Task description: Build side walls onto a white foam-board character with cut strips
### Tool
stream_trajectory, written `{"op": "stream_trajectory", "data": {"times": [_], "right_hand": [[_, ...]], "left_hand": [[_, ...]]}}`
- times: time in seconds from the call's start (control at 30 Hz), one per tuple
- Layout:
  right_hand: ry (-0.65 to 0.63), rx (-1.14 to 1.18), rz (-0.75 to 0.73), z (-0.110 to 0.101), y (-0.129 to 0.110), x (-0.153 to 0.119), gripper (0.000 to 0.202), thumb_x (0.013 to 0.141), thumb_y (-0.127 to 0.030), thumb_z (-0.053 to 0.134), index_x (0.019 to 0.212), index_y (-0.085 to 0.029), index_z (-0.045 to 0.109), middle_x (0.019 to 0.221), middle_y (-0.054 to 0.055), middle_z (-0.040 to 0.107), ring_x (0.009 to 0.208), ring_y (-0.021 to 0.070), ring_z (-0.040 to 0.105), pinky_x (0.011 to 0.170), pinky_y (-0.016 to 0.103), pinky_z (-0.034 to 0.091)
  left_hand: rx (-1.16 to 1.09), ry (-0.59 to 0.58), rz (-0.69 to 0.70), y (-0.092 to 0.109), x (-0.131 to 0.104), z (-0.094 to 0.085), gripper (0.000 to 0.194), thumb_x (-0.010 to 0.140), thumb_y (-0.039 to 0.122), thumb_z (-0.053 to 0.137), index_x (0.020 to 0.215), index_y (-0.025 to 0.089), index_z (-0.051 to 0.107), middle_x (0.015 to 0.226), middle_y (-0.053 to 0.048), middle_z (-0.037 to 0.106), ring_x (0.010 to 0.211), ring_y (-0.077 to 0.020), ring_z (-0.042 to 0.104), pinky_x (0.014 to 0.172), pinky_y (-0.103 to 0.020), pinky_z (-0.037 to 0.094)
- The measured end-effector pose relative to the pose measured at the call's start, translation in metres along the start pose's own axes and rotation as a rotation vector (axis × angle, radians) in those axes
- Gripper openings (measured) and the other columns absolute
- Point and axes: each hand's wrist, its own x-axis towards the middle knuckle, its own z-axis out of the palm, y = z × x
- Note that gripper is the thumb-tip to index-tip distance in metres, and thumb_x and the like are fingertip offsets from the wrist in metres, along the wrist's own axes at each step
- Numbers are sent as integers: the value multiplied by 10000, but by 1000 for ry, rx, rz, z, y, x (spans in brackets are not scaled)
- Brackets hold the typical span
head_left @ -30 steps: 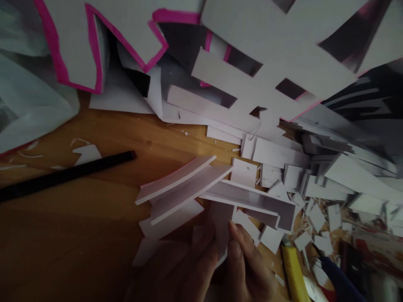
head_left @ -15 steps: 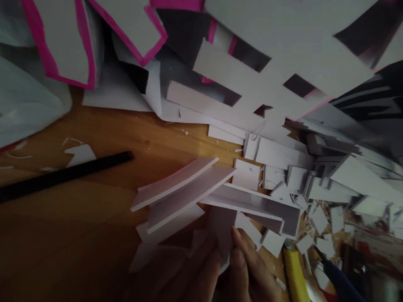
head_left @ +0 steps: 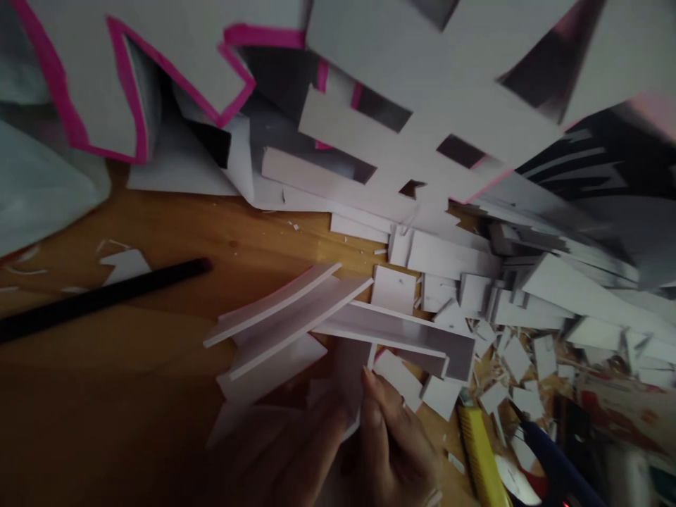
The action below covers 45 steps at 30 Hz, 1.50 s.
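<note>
Right hand [head_left: 404, 451]: fingers bent, thumb and index finger close together in pinch, index tip reaching farther forward than thumb tip, remaining fingers mostly hidden beneath. Left hand [head_left: 311, 451]: just left of right hand, in deep shadow, digits slanting forward and toward right hand, outline of outer fingers lost in dark. Narrow gap between hands.

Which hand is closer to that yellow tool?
The right hand. It is beside the yellow tool, with a gap between them; the left hand is farther off, on the other side of the right hand.
</note>
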Motion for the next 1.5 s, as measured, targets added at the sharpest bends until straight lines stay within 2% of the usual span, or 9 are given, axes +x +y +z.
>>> {"op": "stream_trajectory", "data": {"times": [0.17,0.33,0.47,0.57,0.73,0.93,1.1,1.37,1.5], "right_hand": [[-45,108,-25,2,5,4,310,922,-172,644,1178,-321,738,1025,4,793,872,174,765,801,264,614],[-66,257,-15,7,4,6,286,955,-190,584,1190,-251,735,1064,50,784,908,176,756,799,269,608],[26,243,-137,4,2,1,307,961,-201,558,1223,-211,716,857,37,775,709,136,707,665,236,561],[108,238,-156,0,4,-6,281,972,-221,534,1165,-187,735,808,24,752,653,125,670,646,236,534],[159,340,-48,0,7,-9,275,970,-318,519,994,-168,748,781,32,729,601,135,616,584,239,490],[166,472,112,4,9,-6,302,857,-289,534,1077,-167,702,567,-57,527,501,128,471,511,236,364],[261,579,207,6,15,-6,221,792,-277,457,933,-175,592,507,-110,378,444,124,388,456,230,319],[257,660,244,7,19,-6,131,731,-284,485,815,-211,556,491,-97,423,453,129,387,458,235,299],[261,689,246,5,18,-5,121,732,-293,492,803,-214,551,494,-100,411,454,124,379,461,232,293]], "left_hand": [[90,119,120,-7,10,0,340,1005,242,467,1330,271,562,1177,-51,721,1007,-169,704,852,-297,598],[188,378,236,-1,27,3,292,966,125,523,1230,211,610,1076,-31,772,959,-133,733,888,-219,564],[210,464,286,3,36,4,265,952,129,554,1192,210,630,1039,-30,780,887,-128,744,853,-209,568],[198,470,258,0,37,6,243,965,190,545,1187,225,639,1021,-29,778,851,-139,746,811,-223,582],[214,464,224,-10,36,9,246,983,346,514,1051,217,712,959,-51,784,835,-182,749,772,-267,592],[278,466,214,-12,38,6,311,979,408,500,1019,207,735,890,-61,790,735,-190,744,684,-269,579],[300,463,166,-10,38,5,336,961,450,508,954,215,747,746,-29,766,610,-165,702,570,-235,512],[258,462,131,-11,39,4,304,926,445,550,922,210,743,687,-13,736,591,-157,678,560,-231,493],[218,471,136,-4,39,3,289,883,422,596,1019,200,720,752,-26,746,572,-148,655,578,-240,527]]}}
